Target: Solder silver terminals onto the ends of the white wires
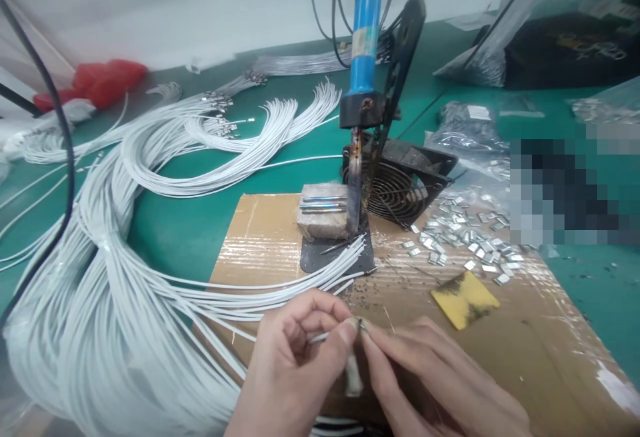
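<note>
My left hand (293,370) pinches the end of a thin white wire (320,338) between thumb and forefinger. My right hand (440,380) meets it fingertip to fingertip and holds a tiny metal clip (361,324) at the wire's tip. Both hands hover over the taped cardboard sheet (525,350) at the front of the bench. Just behind them a row of white wire ends (345,260) fans toward a blue-handled soldering iron (367,44), which stands tip-down in a stand beside a grey block (323,220).
Big bundles of white wires (100,304) fill the left of the green table (190,224). Several loose metal clips (470,240) lie on the cardboard at right, near a yellow sponge (465,298) and a small black fan (400,187). Plastic bags (465,124) lie at the back right.
</note>
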### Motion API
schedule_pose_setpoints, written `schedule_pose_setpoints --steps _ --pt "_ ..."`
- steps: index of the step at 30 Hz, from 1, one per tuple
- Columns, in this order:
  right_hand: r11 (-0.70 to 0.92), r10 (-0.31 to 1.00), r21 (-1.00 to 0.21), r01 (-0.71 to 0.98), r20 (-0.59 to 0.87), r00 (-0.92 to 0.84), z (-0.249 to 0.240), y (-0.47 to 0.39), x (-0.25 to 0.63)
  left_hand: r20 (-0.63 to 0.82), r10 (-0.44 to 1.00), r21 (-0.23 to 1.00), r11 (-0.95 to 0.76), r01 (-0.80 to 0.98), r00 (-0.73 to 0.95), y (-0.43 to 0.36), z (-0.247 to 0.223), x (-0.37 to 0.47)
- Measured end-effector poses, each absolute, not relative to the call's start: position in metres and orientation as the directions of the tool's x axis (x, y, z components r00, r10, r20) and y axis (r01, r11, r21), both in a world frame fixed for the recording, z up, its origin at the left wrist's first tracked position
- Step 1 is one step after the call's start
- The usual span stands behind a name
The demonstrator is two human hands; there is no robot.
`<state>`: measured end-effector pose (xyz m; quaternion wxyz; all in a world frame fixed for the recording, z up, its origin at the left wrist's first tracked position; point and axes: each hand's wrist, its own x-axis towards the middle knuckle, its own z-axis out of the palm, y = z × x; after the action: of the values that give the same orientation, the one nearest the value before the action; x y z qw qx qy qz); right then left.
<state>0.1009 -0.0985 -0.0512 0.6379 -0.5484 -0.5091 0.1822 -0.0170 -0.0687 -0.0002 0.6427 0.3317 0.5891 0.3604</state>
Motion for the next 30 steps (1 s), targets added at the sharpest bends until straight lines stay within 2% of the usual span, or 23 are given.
schedule_pose_setpoints --steps 2,4,7,9,12,14,17,19,23,27,30 --pt "0.325 0.863 -0.891 0.317 0.417 0.287 -0.049 -0.095 0.115 -0.526 0.85 0.849 0.525 -0.063 0.009 -0.068 0.001 -0.015" --pt "0.264 0.937 -0.912 0.314 0.32 0.142 -0.045 -0.091 0.129 -0.525 0.851 0.851 0.524 -0.028 -0.023 -0.067 0.003 -0.013" --pt "0.179 0.979 -0.929 0.325 0.201 0.034 -0.042 -0.083 0.14 -0.509 0.86 0.859 0.511 0.046 -0.048 -0.068 0.005 -0.01" --pt "0.24 0.97 -0.901 0.36 0.24 -0.047 -0.041 -0.077 0.14 -0.498 0.866 0.863 0.5 0.077 -0.044 -0.068 0.006 -0.01" --pt "0.43 0.901 -0.796 0.426 0.41 -0.144 -0.045 -0.071 0.134 -0.492 0.87 0.866 0.492 0.094 -0.025 -0.068 0.003 -0.01" --pt "0.488 0.867 -0.752 0.444 0.476 -0.147 -0.048 -0.071 0.129 -0.495 0.869 0.864 0.494 0.095 -0.017 -0.067 0.001 -0.011" --pt "0.452 0.883 -0.755 0.476 0.454 -0.117 -0.051 -0.075 0.129 -0.496 0.868 0.866 0.493 0.083 0.017 -0.064 -0.003 -0.012" --pt "0.362 0.913 -0.766 0.531 0.407 -0.036 -0.051 -0.076 0.138 -0.476 0.88 0.878 0.475 0.064 0.004 -0.062 -0.004 -0.014" --pt "0.069 0.911 -0.732 0.678 0.323 0.257 -0.051 -0.061 0.172 -0.428 0.9 0.901 0.432 0.039 -0.085 -0.058 -0.003 -0.016" --pt "-0.001 0.927 -0.615 0.788 0.295 0.232 -0.061 -0.037 0.198 -0.396 0.904 0.911 0.409 0.051 -0.164 -0.058 -0.001 -0.011" --pt "-0.028 0.943 -0.581 0.814 0.254 0.214 -0.071 -0.027 0.202 -0.389 0.905 0.914 0.403 0.053 -0.171 -0.059 -0.001 -0.007"
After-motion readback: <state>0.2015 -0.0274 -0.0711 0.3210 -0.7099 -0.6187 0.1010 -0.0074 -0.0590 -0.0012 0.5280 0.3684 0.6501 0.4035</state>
